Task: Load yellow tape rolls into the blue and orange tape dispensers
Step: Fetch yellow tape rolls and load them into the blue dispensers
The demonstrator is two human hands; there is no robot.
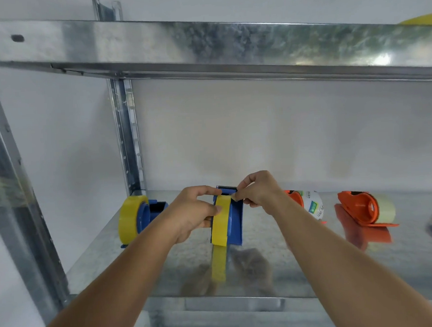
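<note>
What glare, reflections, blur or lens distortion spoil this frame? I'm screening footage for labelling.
Head view: the shiny galvanised metal shelf mirrors the yellow tape roll and both hands; a glare patch sits on the upper metal shelf beam; the straight beam bows from wide-angle distortion; the left upright post and right-edge objects are smeared and soft.

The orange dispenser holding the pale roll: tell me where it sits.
In the head view, the orange dispenser stands on the metal shelf at the right, beyond the right hand and another orange dispenser.
</note>
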